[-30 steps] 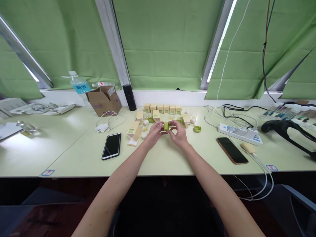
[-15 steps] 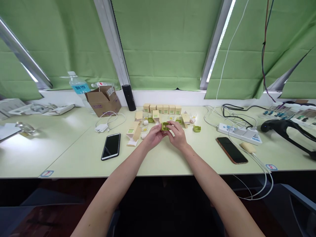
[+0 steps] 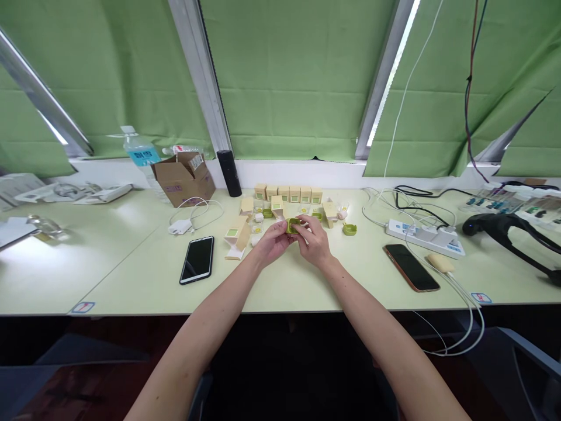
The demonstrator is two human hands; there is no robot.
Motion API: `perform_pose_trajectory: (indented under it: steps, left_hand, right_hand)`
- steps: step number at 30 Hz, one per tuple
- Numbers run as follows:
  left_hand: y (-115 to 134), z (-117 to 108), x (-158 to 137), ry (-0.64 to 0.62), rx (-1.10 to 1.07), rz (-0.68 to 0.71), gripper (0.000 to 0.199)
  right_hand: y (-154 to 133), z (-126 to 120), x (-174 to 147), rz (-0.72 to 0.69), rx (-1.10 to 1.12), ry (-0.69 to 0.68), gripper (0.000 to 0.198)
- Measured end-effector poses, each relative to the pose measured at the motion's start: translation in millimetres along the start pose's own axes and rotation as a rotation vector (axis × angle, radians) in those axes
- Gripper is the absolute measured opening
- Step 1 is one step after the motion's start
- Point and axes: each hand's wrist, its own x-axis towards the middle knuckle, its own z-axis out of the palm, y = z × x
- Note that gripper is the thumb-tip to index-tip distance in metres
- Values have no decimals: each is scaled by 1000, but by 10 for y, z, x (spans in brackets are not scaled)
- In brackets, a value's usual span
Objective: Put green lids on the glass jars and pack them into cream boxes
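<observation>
Between my hands, above the table, is a small green case (image 3: 291,224). My left hand (image 3: 274,241) grips its left side, and the fingers of my right hand (image 3: 314,238) are closed on its right side, partly hiding it. On the table to the right sits another green case (image 3: 349,230). Just left of my left hand stands an opened cardboard box (image 3: 237,233) with its flap out. More opened small boxes, green cases and small white pieces lie behind my hands. Several closed small boxes (image 3: 294,194) stand in a row at the back.
A phone (image 3: 197,260) lies left, another phone (image 3: 411,266) right, near a white power strip (image 3: 425,237) with cables. At the back left are a brown carton (image 3: 186,181), a black cylinder (image 3: 229,173) and a water bottle (image 3: 141,153). A black frame-like device (image 3: 504,228) lies far right.
My right fingers have shifted very slightly on the green case. Otherwise both hands and the things on the table look the same.
</observation>
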Motion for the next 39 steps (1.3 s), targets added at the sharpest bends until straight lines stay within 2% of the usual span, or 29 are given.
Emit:
perform_pose_trajectory:
  steps: [10,18,22,27,29,31,34,37,39]
  left_hand:
    - [-28,10,9,17,-3,25,24]
    - [-7,34,2,-9,-2,10,30]
    - [-22,43,-8,30,-2,13,23]
    - [25,18,42,86,6,82,18]
    - [112,-21,68,151,-21,138,16]
    - [232,-75,86,240,-78,219,18]
    - [420,-148,87,363,-182,326,23]
    - [551,-170,65,431,-237,395,31]
    - [596,-156,45,427,-246,413,35]
  right_hand:
    - [7,27,-15,44,1,40,23]
    - [22,24,-30,27,7,0,23]
    - [-15,24,-15,35,25,23,23]
    - [-52,-24,17,142,103,32,27]
    - [-36,-43,14,199,144,64,31]
    - [-9,-47,-2,252,133,64,25]
    - [-9,-10,-29,321,37,-109,17]
    - [-125,76,-11,371,-46,-427,17]
    - [-254,157,44,364,-75,-627,25]
